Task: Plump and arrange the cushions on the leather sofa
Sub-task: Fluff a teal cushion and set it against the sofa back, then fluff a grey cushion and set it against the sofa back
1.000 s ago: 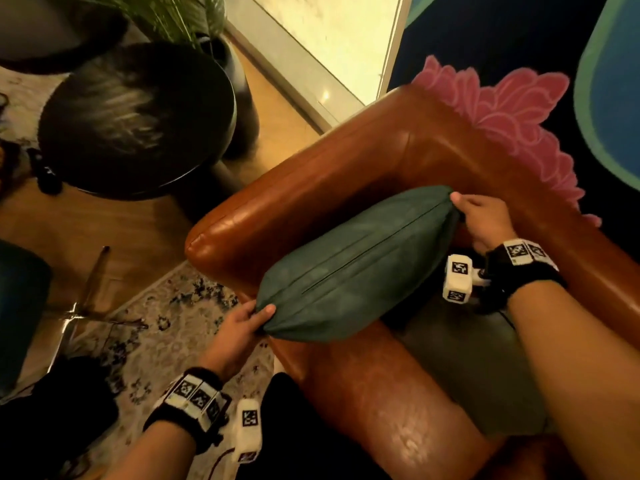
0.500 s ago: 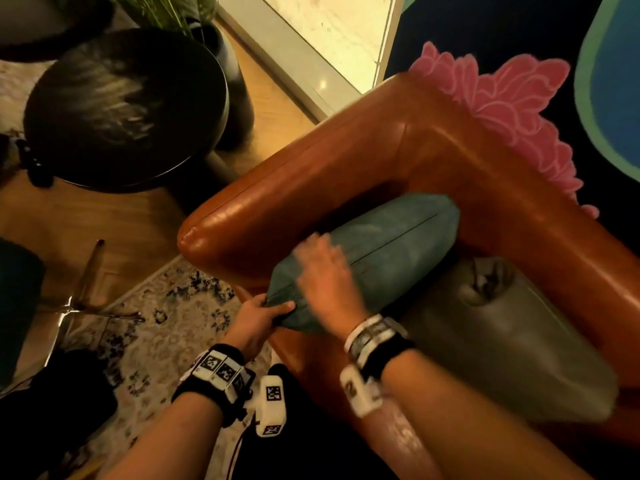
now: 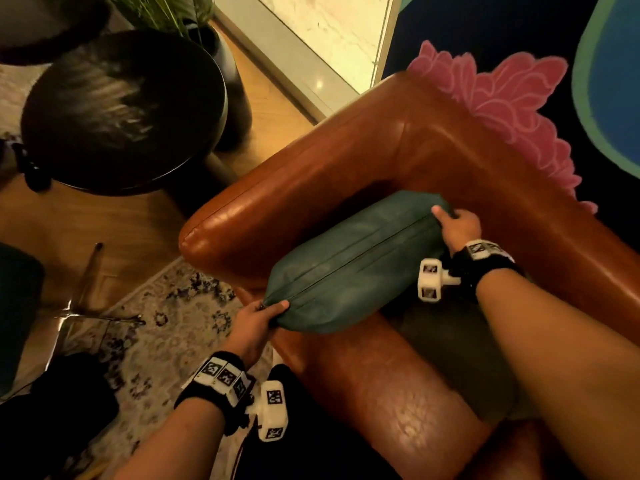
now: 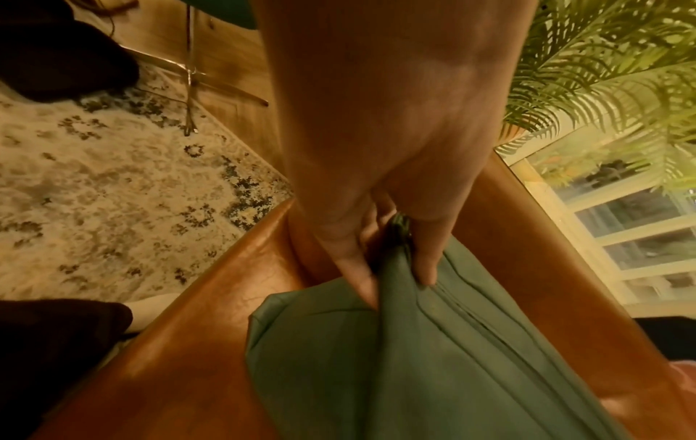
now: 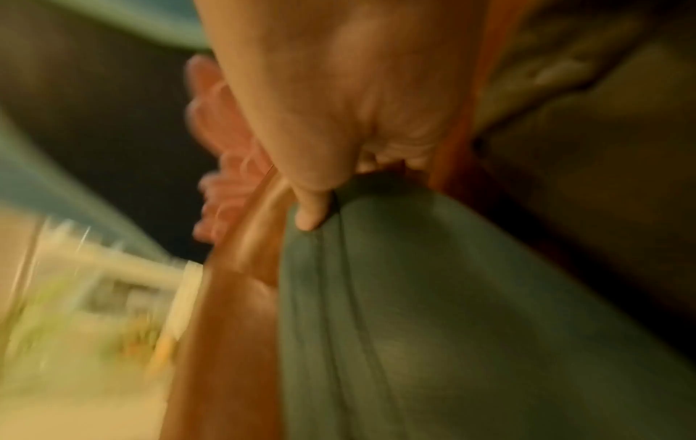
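Observation:
A dark green cushion (image 3: 356, 261) lies on edge, zip seam up, in the corner of the brown leather sofa (image 3: 311, 181). My left hand (image 3: 254, 323) pinches its near corner by the zip end, thumb on top; the left wrist view shows the same left hand (image 4: 391, 268) with the cushion (image 4: 433, 357) fabric between thumb and fingers. My right hand (image 3: 457, 226) grips the far corner near the sofa back, and in the blurred right wrist view the right hand (image 5: 331, 190) digs its thumb into the cushion (image 5: 452, 312).
An olive seat cushion (image 3: 460, 358) lies under my right forearm. A round dark side table (image 3: 121, 109) and a potted plant (image 3: 194, 26) stand left of the sofa arm. A patterned rug (image 3: 156, 341) and a metal chair leg (image 3: 86, 285) are on the wooden floor.
My right hand, which half a second ago was over the cushion's near end, has gone back to the far corner and grips it. The left hand kept its hold.

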The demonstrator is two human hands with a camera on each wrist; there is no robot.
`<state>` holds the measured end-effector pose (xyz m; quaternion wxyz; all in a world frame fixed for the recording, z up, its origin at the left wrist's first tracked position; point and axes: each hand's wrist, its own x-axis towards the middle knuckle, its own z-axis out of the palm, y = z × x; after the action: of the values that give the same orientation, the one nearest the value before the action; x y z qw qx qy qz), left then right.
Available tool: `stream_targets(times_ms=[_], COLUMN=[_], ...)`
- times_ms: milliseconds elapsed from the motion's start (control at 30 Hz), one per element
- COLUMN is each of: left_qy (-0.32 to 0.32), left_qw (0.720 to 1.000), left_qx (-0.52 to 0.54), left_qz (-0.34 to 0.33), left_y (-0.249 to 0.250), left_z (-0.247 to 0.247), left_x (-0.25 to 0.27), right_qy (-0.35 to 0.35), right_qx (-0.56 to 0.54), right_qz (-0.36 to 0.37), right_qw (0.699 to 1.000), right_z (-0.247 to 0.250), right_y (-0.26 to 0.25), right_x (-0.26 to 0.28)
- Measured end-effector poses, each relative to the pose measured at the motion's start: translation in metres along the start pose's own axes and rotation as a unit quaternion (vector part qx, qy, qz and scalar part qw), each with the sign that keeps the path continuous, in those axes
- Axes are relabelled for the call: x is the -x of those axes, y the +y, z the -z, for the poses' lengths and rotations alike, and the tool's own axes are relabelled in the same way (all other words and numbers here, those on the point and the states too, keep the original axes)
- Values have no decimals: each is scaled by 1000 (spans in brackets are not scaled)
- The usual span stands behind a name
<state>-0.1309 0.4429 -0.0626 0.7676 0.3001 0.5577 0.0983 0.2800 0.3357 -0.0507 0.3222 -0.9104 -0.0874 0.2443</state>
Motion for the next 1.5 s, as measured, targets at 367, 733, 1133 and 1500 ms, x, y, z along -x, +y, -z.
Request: stream_targets(times_ms=[367, 733, 1133, 1500], left_qy=[51, 93, -281, -263], left_qw=[998, 809, 690, 840], left_qx=[-46, -446, -629, -460], left_qz=[8, -373, -222, 115], left_y=[5, 75, -47, -81], left_z=[13, -101, -282, -299], left_x=[4, 35, 59, 32], right_qy=[-19, 259, 134, 153], right_qx=[-78, 75, -24, -296], right_qz=[-27, -73, -397, -264], right_qw=[996, 960, 908, 905], right_z=[-23, 128, 113, 125], right_y=[-9, 117, 244, 253], right_x=[-35, 87, 238, 274])
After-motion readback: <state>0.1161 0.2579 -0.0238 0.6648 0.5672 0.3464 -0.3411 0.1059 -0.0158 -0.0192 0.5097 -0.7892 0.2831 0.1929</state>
